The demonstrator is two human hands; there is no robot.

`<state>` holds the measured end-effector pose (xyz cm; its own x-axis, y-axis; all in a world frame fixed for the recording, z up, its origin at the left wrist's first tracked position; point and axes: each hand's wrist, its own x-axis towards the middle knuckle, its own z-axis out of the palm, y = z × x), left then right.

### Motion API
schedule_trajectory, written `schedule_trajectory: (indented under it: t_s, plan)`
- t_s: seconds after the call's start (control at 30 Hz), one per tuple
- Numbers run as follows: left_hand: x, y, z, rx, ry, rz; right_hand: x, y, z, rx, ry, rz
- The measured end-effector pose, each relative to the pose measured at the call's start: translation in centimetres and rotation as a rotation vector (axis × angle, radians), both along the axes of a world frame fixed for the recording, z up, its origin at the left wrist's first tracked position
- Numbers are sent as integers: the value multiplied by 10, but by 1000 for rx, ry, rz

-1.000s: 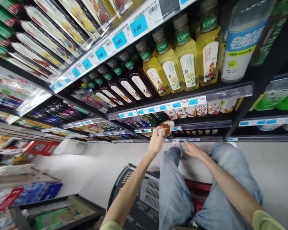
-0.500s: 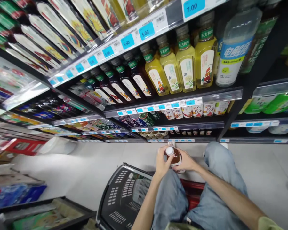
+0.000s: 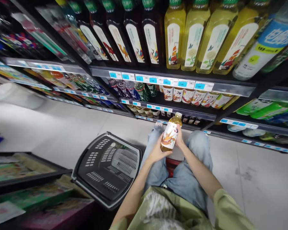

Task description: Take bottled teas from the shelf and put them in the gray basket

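A bottle of amber drink [image 3: 170, 133] with a white label and an orange drawing is held between both hands above my knees, tilted with its pale cap up and away from me. My left hand [image 3: 157, 150] wraps the lower left side and base. On the upper right side, my right hand [image 3: 180, 136] grips it, fingers partly hidden behind. Beyond it, short bottles with similar white labels [image 3: 187, 95] stand in a row on a low shelf.
To my left on the floor sits a black shopping basket [image 3: 93, 179]. Above the low shelf, an upper shelf edge [image 3: 156, 80] carries tall dark and yellow tea bottles [image 3: 174, 48]. Boxed goods [image 3: 36, 195] lie at lower left. A red seat [image 3: 172, 164] shows between my legs.
Both hands have turned the bottle from cap-toward-me to label-facing-me, tipped away. My view has shifted lower and nearer the shelves, and my knees have come closer together.
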<state>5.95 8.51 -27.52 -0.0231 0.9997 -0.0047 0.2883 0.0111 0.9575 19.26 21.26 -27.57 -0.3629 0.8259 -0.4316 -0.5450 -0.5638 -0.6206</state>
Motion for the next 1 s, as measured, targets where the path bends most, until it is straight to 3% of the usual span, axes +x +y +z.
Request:
schedule_trajectory:
  t_s: [0.17,0.4,0.67,0.87,1.0]
  plan:
    - [-1,6,-3,34,257,64,-9,9,12,-110,106,42]
    - [-11,3,-6,57,307,100,-28,16,21,-96,154,68]
    - [-5,2,-6,40,334,163,-31,21,25,-82,148,121]
    - [7,-2,-14,110,468,367,-28,29,28,-75,138,48]
    - [8,-8,-18,217,607,433,-24,34,26,-141,177,16]
